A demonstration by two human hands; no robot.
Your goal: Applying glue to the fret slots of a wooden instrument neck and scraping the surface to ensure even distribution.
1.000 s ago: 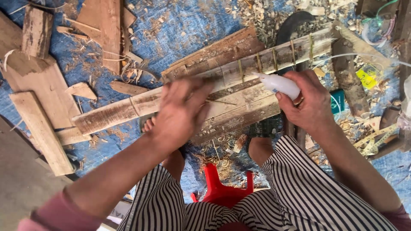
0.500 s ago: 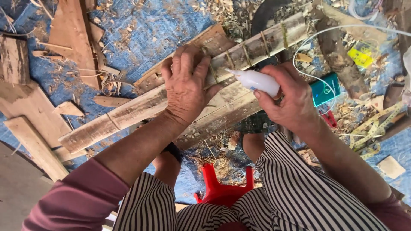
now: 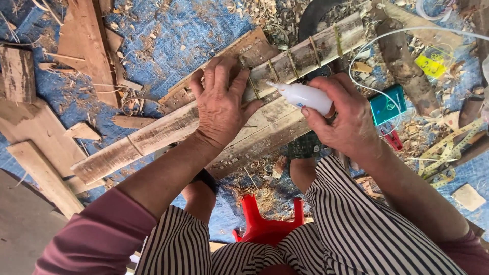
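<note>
A long wooden plank [image 3: 158, 135] bound with several thin bands lies slanted across thicker boards in front of me. My left hand [image 3: 220, 104] presses flat on the plank near its middle, fingers spread. My right hand [image 3: 346, 119] grips a white glue bottle [image 3: 305, 95], its nozzle pointing left at the plank just beside my left fingers. I sit on a red plastic stool [image 3: 265, 224], knees in striped trousers on either side.
A blue tarp [image 3: 168, 46] covered in wood shavings lies under everything. Scrap boards [image 3: 86, 46] are at the left. A teal box [image 3: 387, 104], a white cable [image 3: 387, 38], a yellow folding ruler [image 3: 448, 147] and a log [image 3: 402, 61] are at the right.
My left hand slid a little along the plank and settled flat. The glue bottle's nozzle came down closer to the plank beside my left fingers. The view shifted slightly.
</note>
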